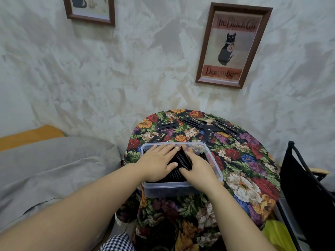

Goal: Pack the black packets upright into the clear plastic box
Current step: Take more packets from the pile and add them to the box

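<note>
A clear plastic box stands on the flowered table near its front edge. Inside it, several black packets stand on edge in a tight row. My left hand lies flat over the left part of the row, fingers straight and pointing to the far right. My right hand presses against the right side of the same row, its fingers straight along the packets. Several more black packets lie flat and scattered at the far edge of the table.
The round table carries a flowered cloth. A grey cushion lies to the left, a black folding chair stands to the right, and something yellow-green sits below it. Framed pictures hang on the wall behind.
</note>
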